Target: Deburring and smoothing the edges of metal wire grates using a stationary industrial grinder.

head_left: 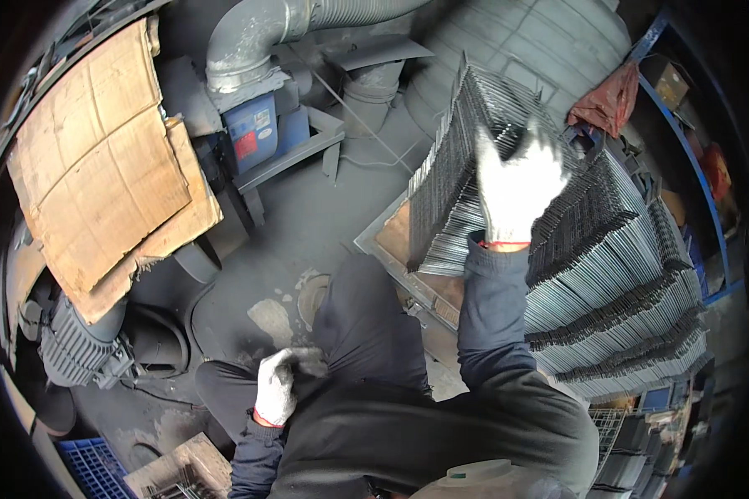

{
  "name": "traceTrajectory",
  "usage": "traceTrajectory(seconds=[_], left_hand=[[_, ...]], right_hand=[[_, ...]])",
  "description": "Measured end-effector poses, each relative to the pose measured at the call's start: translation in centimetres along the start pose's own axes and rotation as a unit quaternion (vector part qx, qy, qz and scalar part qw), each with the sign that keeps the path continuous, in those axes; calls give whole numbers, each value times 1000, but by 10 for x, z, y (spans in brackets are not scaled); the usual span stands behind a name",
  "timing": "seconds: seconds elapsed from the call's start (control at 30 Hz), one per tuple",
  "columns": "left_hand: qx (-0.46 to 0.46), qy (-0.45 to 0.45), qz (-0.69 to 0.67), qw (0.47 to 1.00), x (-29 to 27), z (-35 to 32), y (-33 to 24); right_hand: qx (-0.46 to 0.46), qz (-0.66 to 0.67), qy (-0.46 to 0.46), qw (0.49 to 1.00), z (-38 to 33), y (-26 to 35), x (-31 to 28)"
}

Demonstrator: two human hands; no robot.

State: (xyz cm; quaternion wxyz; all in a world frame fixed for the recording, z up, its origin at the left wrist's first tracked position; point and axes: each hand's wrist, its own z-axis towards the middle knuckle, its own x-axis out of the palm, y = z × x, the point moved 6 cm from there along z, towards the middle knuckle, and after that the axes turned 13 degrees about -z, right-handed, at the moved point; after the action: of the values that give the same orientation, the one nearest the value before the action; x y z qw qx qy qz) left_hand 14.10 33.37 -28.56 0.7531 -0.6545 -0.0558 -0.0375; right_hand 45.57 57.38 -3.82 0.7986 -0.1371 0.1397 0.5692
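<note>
**Gloved hand grips a tilted bundle of wire grids**

The right hand [520, 187], in a white knitted glove with a red cuff, is raised and closed over the top edge of a grey bundle of metal wire-mesh grids [458, 175]; its fingers [549, 166] curl over the edge and press against the mesh, thumb on the near side. The bundle stands on edge and leans away from the tall stack of identical grey wire grids [624, 274], which lies just right of and below those fingers. Under the bundle, below the fingers, a flat tray with a metal rim and brown base [399, 241] rests on the dusty grey floor [308, 216].

The left hand [276, 387], in the same kind of glove, rests low against the person's dark trouser leg [362, 308], fingers loosely bent and together, pinching nothing that can be seen. Left of these fingers sits a grey ribbed electric motor [75, 349]; far above them a large torn sheet of brown cardboard [108, 158] leans over machinery. A grey bent ventilation duct [250, 41] and a blue motor housing [254, 129] lie well left of the right hand's fingers. A blue plastic crate [96, 470] shows below the left hand
</note>
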Motion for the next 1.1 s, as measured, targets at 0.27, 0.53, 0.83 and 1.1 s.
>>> traceTrajectory(seconds=[0.27, 0.53, 0.83, 1.1], left_hand=[[-35, -33, -197, 979, -3, -18, 15], [76, -45, 114, 990, -26, -41, -19], [-26, -380, 276, 883, -99, -172, -118], [-335, -604, 555, 463, -191, -461, -144]], right_hand=[[17, 59, -87, 994, 9, 16, -7], [-2, 103, -117, 988, 15, 30, -28], [-61, 271, 30, 960, -1, 15, -30], [-71, 424, -223, 875, -64, -5, -13]])
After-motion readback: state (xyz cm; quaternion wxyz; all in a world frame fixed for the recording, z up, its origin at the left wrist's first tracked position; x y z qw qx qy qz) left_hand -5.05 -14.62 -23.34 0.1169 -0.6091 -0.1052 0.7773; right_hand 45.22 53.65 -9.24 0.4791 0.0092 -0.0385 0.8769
